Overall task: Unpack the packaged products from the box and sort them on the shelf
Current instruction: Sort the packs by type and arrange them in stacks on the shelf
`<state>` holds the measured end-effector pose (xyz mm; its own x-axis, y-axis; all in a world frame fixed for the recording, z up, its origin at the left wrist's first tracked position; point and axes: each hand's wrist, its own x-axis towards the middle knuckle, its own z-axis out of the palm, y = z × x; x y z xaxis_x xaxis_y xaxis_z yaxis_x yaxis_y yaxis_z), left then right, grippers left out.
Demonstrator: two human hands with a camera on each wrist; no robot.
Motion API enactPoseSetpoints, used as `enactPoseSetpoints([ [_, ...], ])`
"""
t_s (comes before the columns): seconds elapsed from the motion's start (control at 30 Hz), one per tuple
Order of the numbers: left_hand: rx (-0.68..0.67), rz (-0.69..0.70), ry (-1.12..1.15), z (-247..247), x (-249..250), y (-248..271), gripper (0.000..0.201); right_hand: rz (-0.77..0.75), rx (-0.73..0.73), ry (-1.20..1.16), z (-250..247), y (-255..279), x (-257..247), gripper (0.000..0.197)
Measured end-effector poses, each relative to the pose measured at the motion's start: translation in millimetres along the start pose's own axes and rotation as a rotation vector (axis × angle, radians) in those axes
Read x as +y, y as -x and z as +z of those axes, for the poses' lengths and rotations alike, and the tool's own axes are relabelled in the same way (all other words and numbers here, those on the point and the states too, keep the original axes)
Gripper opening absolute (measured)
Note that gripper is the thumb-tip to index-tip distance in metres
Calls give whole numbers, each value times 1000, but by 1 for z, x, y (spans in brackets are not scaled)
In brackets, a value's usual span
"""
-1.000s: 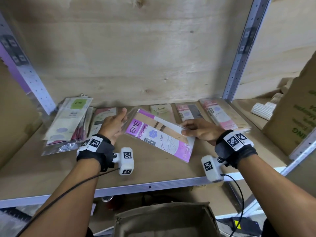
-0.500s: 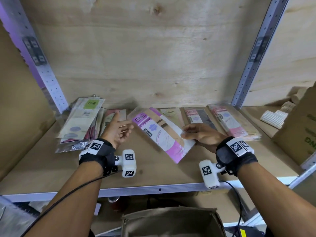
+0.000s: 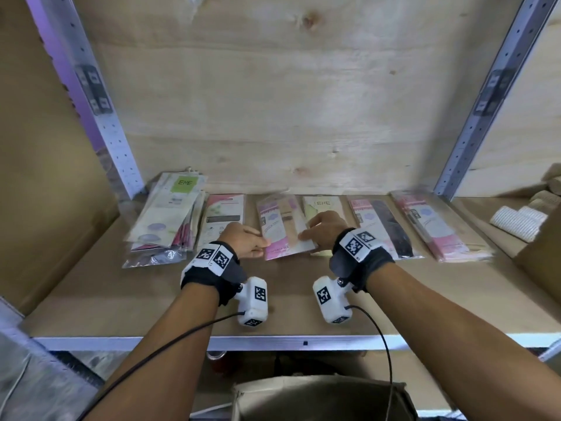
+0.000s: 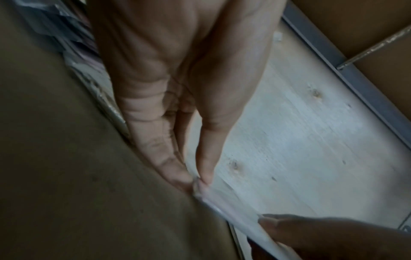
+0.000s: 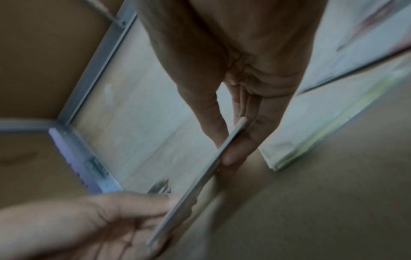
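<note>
Pinched the pink packet [image 3: 282, 232] by its near corners, left hand [image 3: 243, 243] at one, right hand [image 3: 324, 227] at the other. Lay low over the shelf [image 3: 151, 299], between neighbouring packets in the row.

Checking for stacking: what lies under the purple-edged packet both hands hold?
The purple-edged packet lies over the shelf board; its right edge overlaps the cream ENE packet. Anything directly beneath is hidden.

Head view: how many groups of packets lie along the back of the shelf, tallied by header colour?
Green-header packets: 2 groups, the left stack and the ENE packet
Pink-header packets: 4 groups, one beside the stack, the held packet, one with dark contents, the right stack
Total: 6
</note>
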<state>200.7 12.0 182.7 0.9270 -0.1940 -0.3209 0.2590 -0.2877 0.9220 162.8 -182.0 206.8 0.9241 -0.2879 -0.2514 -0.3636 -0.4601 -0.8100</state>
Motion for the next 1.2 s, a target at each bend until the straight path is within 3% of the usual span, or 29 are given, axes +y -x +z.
enactPoseSetpoints([
  [0.17,143,19,-141,-5,2,-10,35,10,13,360,14,-5,-16,51],
  [0.4,178,37,-223,-9,4,-9,24,8,-2,525,32,-11,-20,62],
  [0.67,211,54,-283,-8,11,-3,25,-14,-22,584,35,-15,-25,59],
  [0.8,210,66,-339,-7,16,2,25,-34,-33,612,33,-14,-24,39],
  [0.97,298,137,-429,-16,22,9,17,-60,-27,620,28,-9,-28,46],
  [1.1,406,189,-344,-42,26,12,10,-123,17,527,29,-6,-43,26],
  [1.2,478,168,-287,-65,24,17,16,-195,-68,370,44,-6,-59,29],
])
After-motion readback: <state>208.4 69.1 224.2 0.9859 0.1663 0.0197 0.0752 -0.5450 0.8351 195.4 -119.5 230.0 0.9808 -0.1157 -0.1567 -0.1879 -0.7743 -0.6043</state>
